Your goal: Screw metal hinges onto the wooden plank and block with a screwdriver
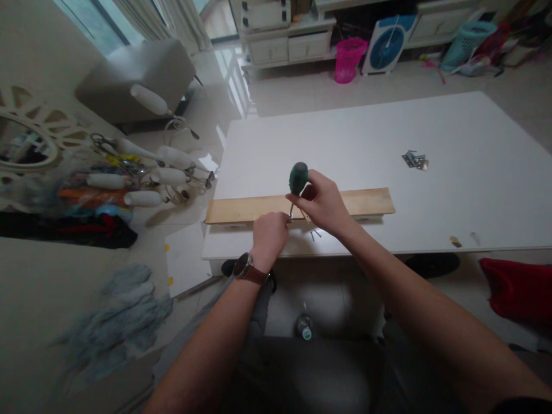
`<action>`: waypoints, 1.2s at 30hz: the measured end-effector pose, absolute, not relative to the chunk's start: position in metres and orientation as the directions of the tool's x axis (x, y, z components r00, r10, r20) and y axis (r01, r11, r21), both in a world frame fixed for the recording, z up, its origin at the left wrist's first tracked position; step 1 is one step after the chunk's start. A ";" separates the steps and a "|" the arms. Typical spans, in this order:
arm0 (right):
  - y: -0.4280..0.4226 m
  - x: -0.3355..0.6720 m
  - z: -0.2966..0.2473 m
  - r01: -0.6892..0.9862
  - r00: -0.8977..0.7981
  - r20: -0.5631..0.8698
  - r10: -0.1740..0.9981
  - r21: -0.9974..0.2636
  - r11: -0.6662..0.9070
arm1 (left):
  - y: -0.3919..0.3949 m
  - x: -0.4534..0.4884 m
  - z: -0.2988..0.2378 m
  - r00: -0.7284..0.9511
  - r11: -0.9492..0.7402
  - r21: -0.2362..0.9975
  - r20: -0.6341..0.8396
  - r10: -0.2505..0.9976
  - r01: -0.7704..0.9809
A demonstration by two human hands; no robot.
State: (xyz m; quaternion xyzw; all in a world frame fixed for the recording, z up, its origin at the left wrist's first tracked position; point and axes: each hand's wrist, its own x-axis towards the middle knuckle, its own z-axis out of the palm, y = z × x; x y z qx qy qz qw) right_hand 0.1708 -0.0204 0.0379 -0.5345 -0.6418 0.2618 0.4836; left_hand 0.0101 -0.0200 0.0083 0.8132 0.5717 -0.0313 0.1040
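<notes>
A long wooden plank (371,201) lies across the near part of a white table (366,132). My right hand (323,202) is closed round a green-handled screwdriver (297,178), held upright with its tip down on the plank. My left hand (269,236), with a watch on its wrist, is curled at the screwdriver's tip and pinches something small that I cannot make out. Two loose screws (315,234) lie on the table just in front of the plank.
A small pile of metal brackets and screws (415,160) lies further back on the table. Several white furniture legs (146,184) lie on the floor at left. A plastic bottle (304,326) stands on the floor below. A red cloth (517,287) is at right.
</notes>
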 end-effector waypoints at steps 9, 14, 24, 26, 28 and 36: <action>-0.020 0.171 0.037 0.340 -0.002 0.286 0.958 -0.901 0.270 | -0.020 0.010 0.007 0.346 -0.327 0.130 -0.176 0.922 0.936; -0.019 0.170 0.036 0.442 0.042 0.336 0.941 -0.851 0.284 | -0.020 0.009 0.007 0.344 -0.326 0.126 -0.170 0.924 0.937; -0.021 0.170 0.038 0.332 0.016 0.265 0.964 -0.911 0.245 | -0.020 0.010 0.007 0.351 -0.331 0.136 -0.168 0.921 0.934; -0.020 0.170 0.037 0.325 0.009 0.273 0.962 -0.911 0.256 | -0.021 0.010 0.007 0.355 -0.336 0.136 -0.161 0.921 0.932; -0.019 0.170 0.036 0.379 0.024 0.309 0.951 -0.883 0.278 | -0.020 0.009 0.006 0.356 -0.337 0.133 -0.153 0.922 0.932; -0.021 0.168 0.038 0.400 0.062 0.226 0.972 -0.898 0.183 | -0.020 0.009 0.006 0.351 -0.334 0.123 -0.158 0.923 0.935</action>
